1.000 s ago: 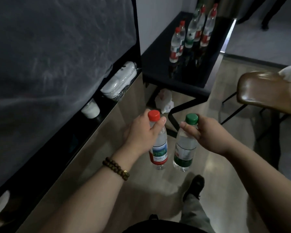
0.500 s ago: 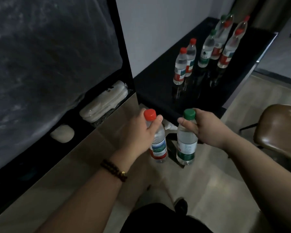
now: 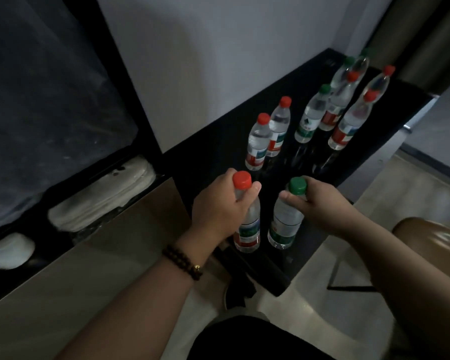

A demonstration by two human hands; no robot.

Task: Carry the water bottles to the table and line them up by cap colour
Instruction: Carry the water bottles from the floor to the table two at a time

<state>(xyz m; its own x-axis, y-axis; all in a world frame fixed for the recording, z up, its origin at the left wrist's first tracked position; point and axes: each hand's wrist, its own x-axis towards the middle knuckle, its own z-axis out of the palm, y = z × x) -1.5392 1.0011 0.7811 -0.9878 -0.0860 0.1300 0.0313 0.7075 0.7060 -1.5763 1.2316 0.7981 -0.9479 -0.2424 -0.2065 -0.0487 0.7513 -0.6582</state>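
The red-capped bottle (image 3: 247,227) and the green-capped bottle (image 3: 283,227) hang upright, side by side and just apart, over the near end of the black table (image 3: 213,152); whether their bases touch its top cannot be told. Farther along the table, straight beyond the red-capped bottle, a pair of red-capped bottles (image 3: 257,144) stands close together, one just behind the other. Toward the table's far end a mixed cluster (image 3: 348,123) of red and green caps crowds together, a lone green-capped one (image 3: 309,118) standing at its near edge. The strip of table between the held bottles and the standing pair is bare. A pale wall (image 3: 218,61) runs along the table's left side, a brown chair seat (image 3: 431,237) sits off its right near corner, and white wrapped bundles (image 3: 102,201) lie on a low dark ledge left of it. Every bottle is clear, capped and holds water. The left hand (image 3: 218,209), with a bead bracelet (image 3: 182,261) at the wrist, wraps its fingers round the neck of the red-capped bottle, thumb lying just under the cap. The right hand (image 3: 322,206) grips the green-capped bottle at the neck, its thumb pressed across the shoulder below the cap.
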